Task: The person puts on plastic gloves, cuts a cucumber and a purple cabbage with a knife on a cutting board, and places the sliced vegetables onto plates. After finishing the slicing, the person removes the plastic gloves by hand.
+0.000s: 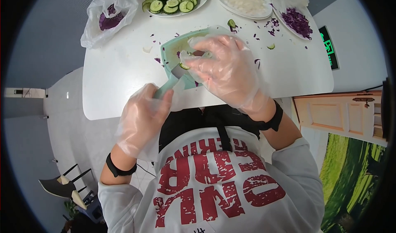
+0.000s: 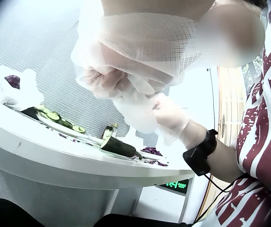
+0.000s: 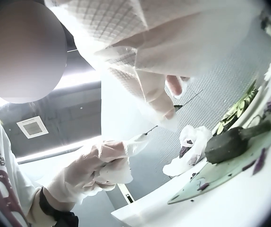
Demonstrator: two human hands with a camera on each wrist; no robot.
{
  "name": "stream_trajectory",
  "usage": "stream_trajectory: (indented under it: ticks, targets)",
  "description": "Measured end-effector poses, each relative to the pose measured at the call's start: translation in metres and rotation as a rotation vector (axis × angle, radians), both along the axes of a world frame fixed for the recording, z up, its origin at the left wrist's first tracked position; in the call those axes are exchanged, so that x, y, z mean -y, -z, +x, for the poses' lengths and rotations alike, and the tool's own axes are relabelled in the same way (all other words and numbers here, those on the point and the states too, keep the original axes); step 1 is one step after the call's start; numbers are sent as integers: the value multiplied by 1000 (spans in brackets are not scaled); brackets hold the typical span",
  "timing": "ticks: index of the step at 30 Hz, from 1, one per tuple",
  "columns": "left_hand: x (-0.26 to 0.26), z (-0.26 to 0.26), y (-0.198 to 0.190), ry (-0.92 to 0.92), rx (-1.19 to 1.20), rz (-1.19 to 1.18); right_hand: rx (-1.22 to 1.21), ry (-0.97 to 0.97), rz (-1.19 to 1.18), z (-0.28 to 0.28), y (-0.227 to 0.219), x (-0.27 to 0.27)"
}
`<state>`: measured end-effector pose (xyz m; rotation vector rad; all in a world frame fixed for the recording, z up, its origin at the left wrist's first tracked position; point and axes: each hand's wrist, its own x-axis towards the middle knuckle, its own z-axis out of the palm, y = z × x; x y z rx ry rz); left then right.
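My left hand (image 1: 142, 113), in a clear plastic glove, grips the pale green handle (image 1: 167, 86) of a knife. Its blade (image 1: 179, 71) stretches over the green cutting board (image 1: 163, 56) toward my right hand (image 1: 227, 64), gloved too. Seen edge-on in the right wrist view, the thin blade (image 3: 190, 100) runs between the right thumb and fingers, which pinch it. A thick dark green cucumber piece (image 3: 225, 146) lies on the board, mostly hidden by the right hand in the head view. Shreds of purple cabbage and a cucumber slice (image 1: 184, 66) lie beside the blade.
Along the far side of the white table (image 1: 111, 88) stand a plate of cucumber slices (image 1: 171, 5), a plate of pale white shreds (image 1: 243, 2) and a plate of purple cabbage shreds (image 1: 296, 23). A plastic bag (image 1: 93, 31) holds a cabbage piece (image 1: 110, 21). Scraps lie around the board.
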<state>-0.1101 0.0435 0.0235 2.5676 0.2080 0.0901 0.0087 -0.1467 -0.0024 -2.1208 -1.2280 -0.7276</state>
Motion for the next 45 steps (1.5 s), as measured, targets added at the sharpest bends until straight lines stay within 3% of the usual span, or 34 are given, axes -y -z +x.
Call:
stream_trajectory:
  ticks: [10, 12, 16, 18, 21, 28, 30, 33, 37, 39, 43, 45]
  targets:
    - [-5, 11, 1, 87, 79, 79, -88, 20, 117, 24, -9, 24]
    - [-9, 12, 5, 66, 58, 96, -398, 27, 114, 38, -15, 34]
    - [-14, 15, 9, 85, 81, 117, -583, -18, 268, 73, -20, 38]
    - [-16, 18, 8, 65, 33, 126, -933, 114, 159, 87, -33, 37]
    - [-24, 20, 13, 78, 77, 151, -976, 151, 82, 107, -46, 29]
    - [-41, 31, 17, 90, -35, 157, -973, 62, 78, 163, -36, -3]
    - [-47, 35, 23, 141, -33, 139, -944, 198, -171, 173, -46, -16]
    - [-53, 39, 33, 170, -33, 132, -803, 179, -326, 198, -33, -35]
    - [-57, 45, 34, 207, -45, 135, -850, 238, -393, 218, -20, -60]
    - [-58, 47, 33, 230, -46, 107, -722, 291, -506, 223, -17, -71]
    - [-60, 49, 33, 238, -77, 69, -667, 238, -346, 222, -4, -71]
    - [-57, 45, 32, 168, -77, 73, -495, 347, -148, 215, 0, -70]
